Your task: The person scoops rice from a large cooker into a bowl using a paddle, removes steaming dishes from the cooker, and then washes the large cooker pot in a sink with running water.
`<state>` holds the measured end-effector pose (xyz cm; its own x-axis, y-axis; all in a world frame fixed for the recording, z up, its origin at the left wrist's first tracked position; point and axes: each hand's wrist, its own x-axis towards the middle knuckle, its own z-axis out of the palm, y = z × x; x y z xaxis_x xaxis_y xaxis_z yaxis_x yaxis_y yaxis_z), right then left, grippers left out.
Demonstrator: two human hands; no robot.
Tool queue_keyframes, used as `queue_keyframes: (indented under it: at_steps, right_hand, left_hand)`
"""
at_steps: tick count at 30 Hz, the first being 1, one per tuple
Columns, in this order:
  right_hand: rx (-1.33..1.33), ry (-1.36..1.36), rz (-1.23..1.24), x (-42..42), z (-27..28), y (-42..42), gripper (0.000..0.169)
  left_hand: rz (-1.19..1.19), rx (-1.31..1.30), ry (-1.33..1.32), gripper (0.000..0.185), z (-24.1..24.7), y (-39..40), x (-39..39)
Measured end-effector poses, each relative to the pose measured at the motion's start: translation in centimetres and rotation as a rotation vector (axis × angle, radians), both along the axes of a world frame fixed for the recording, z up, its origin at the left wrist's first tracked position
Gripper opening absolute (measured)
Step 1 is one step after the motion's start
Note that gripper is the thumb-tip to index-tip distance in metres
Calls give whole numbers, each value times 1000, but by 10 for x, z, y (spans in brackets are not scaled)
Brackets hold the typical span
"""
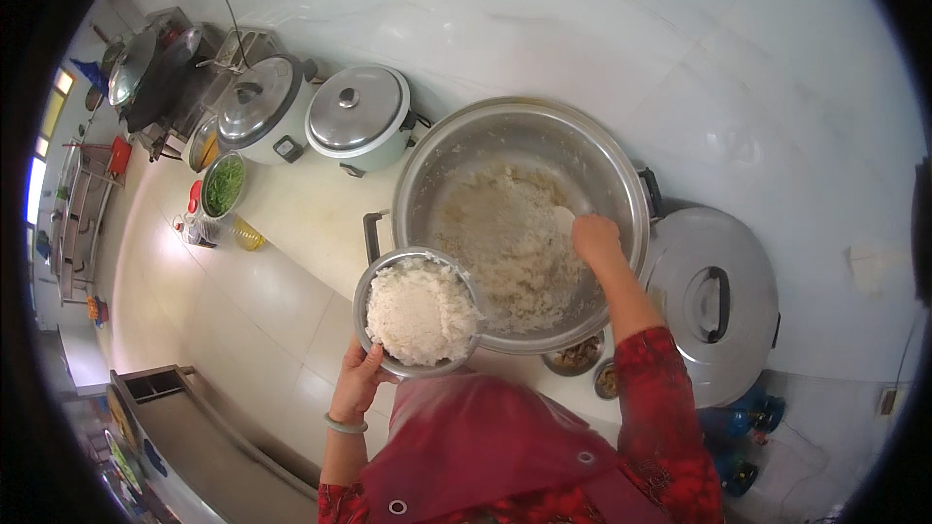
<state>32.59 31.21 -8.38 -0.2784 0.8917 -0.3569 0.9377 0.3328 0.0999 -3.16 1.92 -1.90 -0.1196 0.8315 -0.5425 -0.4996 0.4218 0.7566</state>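
My left hand holds a steel bowl by its lower left rim, thumb on the edge. Cooked white rice is heaped in it. The bowl overlaps the near left rim of a large metal pot with black side handles. My right hand reaches into the pot at its right side, closed around a pale paddle or scoop, mostly hidden by the fist. A thin layer of rice covers the pot's bottom, with grains stuck to the wall.
A large metal lid lies right of the pot. Two small bowls of food sit by its near edge. Two lidded rice cookers stand left, beyond them a bowl of chopped greens and an oil bottle. A wall rises behind.
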Motion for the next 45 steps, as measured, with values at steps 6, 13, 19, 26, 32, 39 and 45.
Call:
queue_keyframes:
  at_steps: [6, 13, 19, 26, 32, 39, 45]
  right_hand:
    - [52, -68, 290, -59, -80, -10, 14]
    - [-322, 39, 513, -100, -49, -87, 12]
    - [-257, 5, 207, -16, -43, -8, 16]
    - [-366, 51, 319, -25, -100, -14, 18]
    - [-453, 180, 358, -87, -117, -39, 19]
    - [-475, 289, 507, -106, -102, -27, 12]
    - [-467, 487, 328, -69, -78, -27, 12]
  left_hand:
    - [54, -23, 77, 46, -4, 5, -9]
    - [103, -60, 118, 45, -8, 9, -14]
    - [97, -85, 129, 44, -3, 19, -14]
    - [123, -107, 119, 45, -2, 20, -12]
    - [126, -103, 111, 44, -3, 21, -11]
    - [132, -105, 106, 42, -2, 18, -10]
    - [109, -87, 140, 39, 7, 22, -7]
